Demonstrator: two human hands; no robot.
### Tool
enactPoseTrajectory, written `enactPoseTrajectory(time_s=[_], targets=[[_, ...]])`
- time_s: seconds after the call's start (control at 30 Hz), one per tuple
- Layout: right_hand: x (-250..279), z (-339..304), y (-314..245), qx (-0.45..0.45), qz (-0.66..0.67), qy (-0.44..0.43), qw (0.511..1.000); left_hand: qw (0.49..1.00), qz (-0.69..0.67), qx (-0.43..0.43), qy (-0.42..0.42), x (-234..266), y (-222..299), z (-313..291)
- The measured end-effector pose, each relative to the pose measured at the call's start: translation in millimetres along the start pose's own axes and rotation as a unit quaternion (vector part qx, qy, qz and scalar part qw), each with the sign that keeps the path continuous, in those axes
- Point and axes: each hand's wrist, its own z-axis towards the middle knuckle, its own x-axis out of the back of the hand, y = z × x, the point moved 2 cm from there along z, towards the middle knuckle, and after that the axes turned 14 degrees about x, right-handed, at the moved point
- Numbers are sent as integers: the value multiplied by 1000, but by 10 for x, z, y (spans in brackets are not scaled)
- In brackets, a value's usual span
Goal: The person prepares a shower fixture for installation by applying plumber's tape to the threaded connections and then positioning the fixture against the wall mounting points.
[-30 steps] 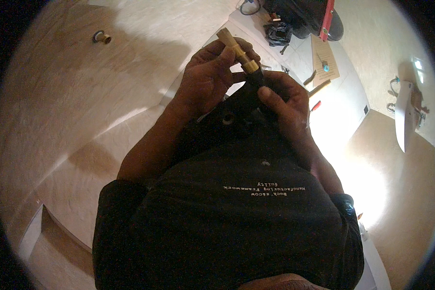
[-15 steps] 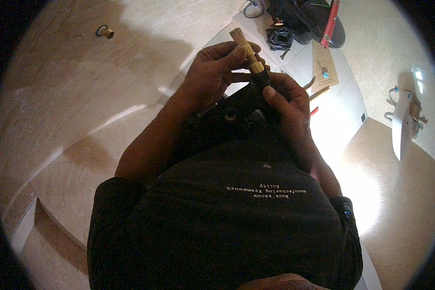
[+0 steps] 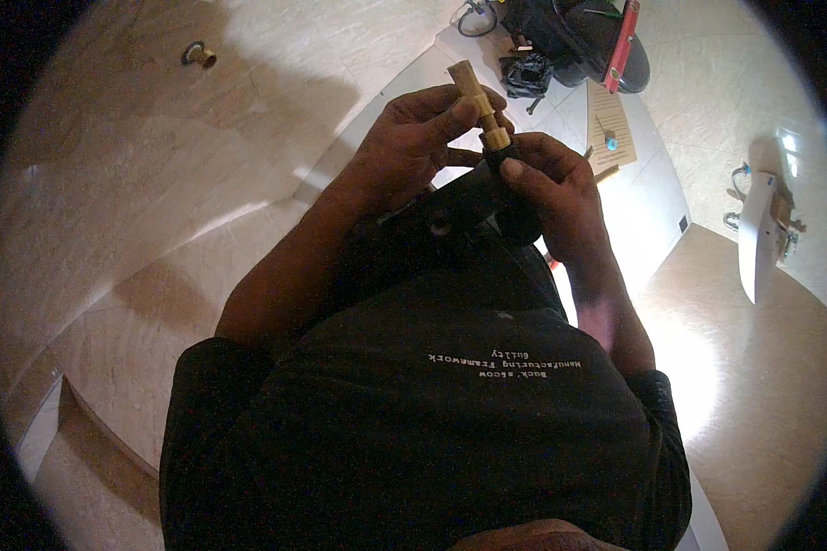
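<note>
Holding brass fitting [image 3: 481,104] clear of ledge [image 3: 654,188]

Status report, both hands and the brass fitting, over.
Left hand pinching brass fitting. Right hand gripping black part below. Crumpled black bag beyond, touching neither hand.

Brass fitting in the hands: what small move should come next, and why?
Probably a gentle twist of the brass fitting by the left hand, with the right hand steadying the dark piece: the left pinches the fitting while the right grips that piece at the fitting's lower end. Whether the two are threaded together cannot be seen.
</note>
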Motion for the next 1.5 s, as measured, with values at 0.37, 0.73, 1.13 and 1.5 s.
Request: enactPoseTrajectory(time_s=[0.37, 0.73, 1.13, 1.5], targets=[[-25, 38, 33, -13, 1, -9, 1000, 999, 37, -24, 21, 34, -74, -56], [-74, 93, 32, 0, -50, -10, 999, 1000, 9, -6, 21, 94, -114, -45], [35, 134, 163, 17, 14, -52, 998, 999, 15, -1, 42, 88, -94, -23], [44, 101, 162, 3, 42, -35, 998, 1000, 3, -18, 7, 62, -86, -27]])
